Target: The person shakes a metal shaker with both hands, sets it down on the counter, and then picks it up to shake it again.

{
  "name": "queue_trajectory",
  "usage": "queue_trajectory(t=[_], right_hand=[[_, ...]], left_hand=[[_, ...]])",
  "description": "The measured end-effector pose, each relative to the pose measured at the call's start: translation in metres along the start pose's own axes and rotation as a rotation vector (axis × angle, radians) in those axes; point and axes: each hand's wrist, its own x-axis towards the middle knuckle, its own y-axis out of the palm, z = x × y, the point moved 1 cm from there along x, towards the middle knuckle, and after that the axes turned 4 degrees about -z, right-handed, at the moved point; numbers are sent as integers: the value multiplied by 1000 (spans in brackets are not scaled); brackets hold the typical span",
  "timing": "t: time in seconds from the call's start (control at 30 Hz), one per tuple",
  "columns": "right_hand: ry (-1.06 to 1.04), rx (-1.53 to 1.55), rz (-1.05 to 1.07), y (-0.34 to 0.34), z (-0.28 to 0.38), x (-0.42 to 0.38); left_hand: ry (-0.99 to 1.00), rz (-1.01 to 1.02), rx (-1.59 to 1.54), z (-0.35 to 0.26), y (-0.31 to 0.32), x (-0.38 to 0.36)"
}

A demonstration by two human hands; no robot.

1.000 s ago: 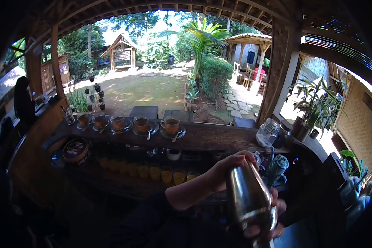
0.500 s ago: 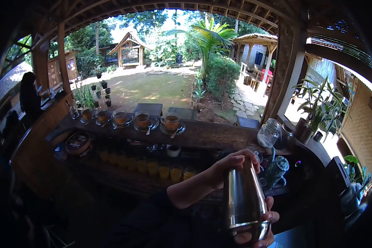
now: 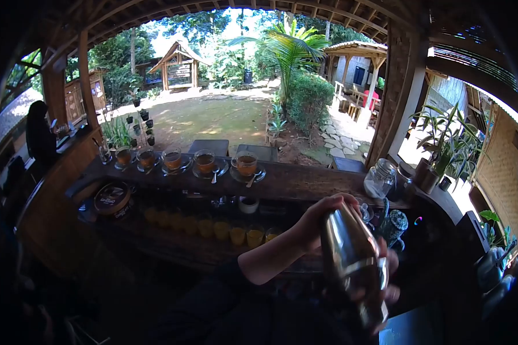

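Observation:
A shiny metal cocktail shaker point(image 3: 351, 247) is gripped between my two hands, tilted, at the lower right of the head view. My left hand point(image 3: 321, 218) is closed over its upper end, the forearm reaching in from below. Around its far right side curl the fingers of my right hand point(image 3: 390, 276), blurred by motion and partly hidden behind the metal. Both hands are in front of the dark wooden counter. What the shaker contains cannot be seen.
Several glass cups of brown drink on saucers, including one cup point(image 3: 246, 164), line the counter top point(image 3: 305, 181). Several yellow-filled glasses point(image 3: 237, 234) stand on the shelf below. A glass jar point(image 3: 380, 178) and a potted plant point(image 3: 437, 144) are right. A person point(image 3: 38, 135) is far left.
The shaker has shifted slightly right and tipped over more, with both hands still around it. My right hand is now blurred. The whole view has moved a little.

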Motion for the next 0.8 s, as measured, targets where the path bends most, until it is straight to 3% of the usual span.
queue_trajectory(t=[0.03, 0.07, 0.1, 0.13, 0.17, 0.2, 0.23, 0.3, 0.33, 0.37, 0.4, 0.47, 0.53, 0.57, 0.6, 0.63, 0.67, 0.7, 0.73, 0.77, 0.8], right_hand=[[279, -301, 160, -16, 5, 16], [53, -705, 170, -26, -26, 4], [187, -679, -21, -24, -50, -3], [569, -478, -193, -17, -65, 6], [557, -440, -194, -13, -62, 4], [526, -395, -196, -7, -62, 7], [220, -517, -17, 3, -50, 11], [195, -213, 167, 53, -15, 26], [-330, 44, 251, 84, -10, 36], [-223, -32, 571, 80, 13, 35], [-241, -106, 609, 101, 26, 39], [-366, -9, 559, 132, 0, 45], [-49, -96, 618, 142, -52, 27], [242, -27, 462, 152, -76, 10], [532, 45, 301, 165, -90, 1], [455, 92, 350, 174, -90, -3], [165, 89, 523, 190, -69, 18], [-213, 54, 669, 209, -46, 34], [-498, 104, 649, 227, -20, 39], [-472, 177, 711, 236, 8, 37], [-588, 47, 712, 243, 18, 38]], left_hand=[[-87, -68, -100, 4, -15, 7], [-174, -135, -198, 10, -41, 19], [-205, -266, -223, 22, -79, 26], [-254, -498, -230, 23, -85, 20], [-257, -465, -226, 18, -84, 10], [-251, -418, -208, 4, -76, 1], [-209, -310, -228, -10, -66, -7], [-132, -75, -293, -38, -43, -36], [-65, 84, -204, -51, -32, -51], [9, 207, -168, -59, -35, -62], [85, 328, -130, -64, -40, -74], [90, 223, -274, -72, -73, -88], [127, -116, -576, -61, -113, -114], [228, -135, -257, -76, -117, -117], [156, -389, -261, -86, -124, -131], [263, -269, -275, -94, -123, -140], [372, -137, -285, -104, -116, -145], [301, -71, -289, -121, -105, -159], [228, -11, -299, -139, -91, -176], [286, 139, -194, -154, -78, -190], [336, 293, -82, -167, -67, -199]])
